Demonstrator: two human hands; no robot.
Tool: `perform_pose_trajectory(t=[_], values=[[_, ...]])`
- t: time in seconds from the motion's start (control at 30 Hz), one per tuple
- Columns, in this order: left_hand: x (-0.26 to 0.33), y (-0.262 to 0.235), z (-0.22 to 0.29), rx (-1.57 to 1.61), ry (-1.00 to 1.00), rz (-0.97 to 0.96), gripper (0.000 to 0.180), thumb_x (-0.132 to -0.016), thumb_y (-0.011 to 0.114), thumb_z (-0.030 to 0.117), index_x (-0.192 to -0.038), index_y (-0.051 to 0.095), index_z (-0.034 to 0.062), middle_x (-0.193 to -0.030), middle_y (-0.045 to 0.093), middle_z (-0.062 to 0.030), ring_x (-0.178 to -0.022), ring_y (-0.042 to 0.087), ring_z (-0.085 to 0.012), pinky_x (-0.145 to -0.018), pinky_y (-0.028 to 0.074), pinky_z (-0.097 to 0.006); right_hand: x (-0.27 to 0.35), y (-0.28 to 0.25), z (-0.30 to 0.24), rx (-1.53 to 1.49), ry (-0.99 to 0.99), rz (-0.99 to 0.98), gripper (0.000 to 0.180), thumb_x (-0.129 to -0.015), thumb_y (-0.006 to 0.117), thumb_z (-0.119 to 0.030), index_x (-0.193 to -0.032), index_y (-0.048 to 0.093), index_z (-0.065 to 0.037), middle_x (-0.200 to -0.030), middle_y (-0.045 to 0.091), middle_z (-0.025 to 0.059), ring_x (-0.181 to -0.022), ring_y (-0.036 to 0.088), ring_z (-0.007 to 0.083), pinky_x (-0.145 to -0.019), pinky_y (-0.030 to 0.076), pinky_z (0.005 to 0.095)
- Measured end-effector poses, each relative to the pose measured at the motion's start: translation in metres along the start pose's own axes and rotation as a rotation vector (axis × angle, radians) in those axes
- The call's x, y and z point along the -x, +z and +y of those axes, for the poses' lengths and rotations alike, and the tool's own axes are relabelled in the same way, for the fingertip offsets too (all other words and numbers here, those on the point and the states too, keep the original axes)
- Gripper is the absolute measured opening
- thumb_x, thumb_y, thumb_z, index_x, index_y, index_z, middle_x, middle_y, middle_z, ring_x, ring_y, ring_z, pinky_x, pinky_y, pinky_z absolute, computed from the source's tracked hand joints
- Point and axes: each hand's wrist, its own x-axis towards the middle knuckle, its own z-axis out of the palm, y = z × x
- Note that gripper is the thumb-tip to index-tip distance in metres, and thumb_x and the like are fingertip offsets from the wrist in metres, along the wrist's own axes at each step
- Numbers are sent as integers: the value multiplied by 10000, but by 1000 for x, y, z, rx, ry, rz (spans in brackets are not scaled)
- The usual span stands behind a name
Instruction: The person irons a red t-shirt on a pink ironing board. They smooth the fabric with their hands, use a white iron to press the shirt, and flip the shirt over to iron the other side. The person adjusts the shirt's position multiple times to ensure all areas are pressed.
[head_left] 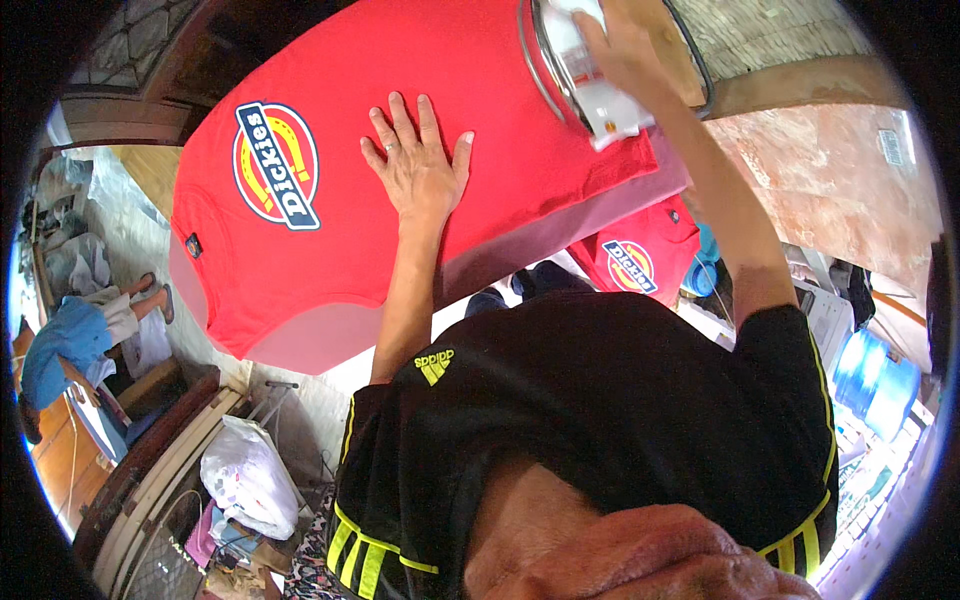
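A red T-shirt with a horseshoe-shaped print is spread over a board with a pinkish cover. My left hand lies flat on the shirt's middle, fingers spread and holding nothing. At the board's far right end, my right hand is over a white object with red and grey patches. The kind of that object cannot be made out, and motion blur and the frame edge leave the right fingers' grip unclear. Curved metal wire runs beside the white object.
Another red shirt with the same print hangs or lies below the board, to the right. A blue water jug stands at right. A white plastic bag is at lower left. A person in blue is at far left.
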Motion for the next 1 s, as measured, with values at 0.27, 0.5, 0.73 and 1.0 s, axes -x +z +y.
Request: perform_pose_trajectory(t=[0.27, 0.5, 0.73, 1.0], values=[[-1, -1, 15, 24, 31, -8, 730, -934, 531, 591, -1527, 405, 184, -1619, 263, -196, -1482, 217, -466, -1135, 176, -677, -188, 77, 96, -11, 255, -129, 578, -960, 492, -438, -1084, 662, 101, -1054, 641, 387, -1032, 632, 512, -943, 473, 539], [30, 4, 133, 300, 292, -173, 752, -883, 588, 625, -1496, 455, 210, -1626, 258, -134, -1505, 169, -419, -1150, 143, -680, -124, 18, -2, -363, 334, -450, 452, -980, 527, -329, -1232, 595, 39, -1071, 656, 350, -1065, 632, 477, -968, 484, 507], [42, 13, 188, 315, 530, -340, 665, -940, 555, 515, -1510, 434, 197, -1634, 247, -84, -1521, 132, -399, -1169, 125, -676, -17, -46, 65, 80, -183, -198, 371, -990, 520, -287, -1217, 602, -6, -1074, 664, 289, -1026, 646, 426, -896, 490, 493], [37, 15, 189, 415, 722, -281, 543, -922, 628, 407, -1414, 547, 193, -1579, 372, -46, -1500, 235, -334, -1157, 200, -645, -98, 14, 102, -145, 124, -244, 472, -983, 517, -356, -1160, 626, 67, -1079, 650, 345, -1057, 626, 471, -930, 486, 506]])
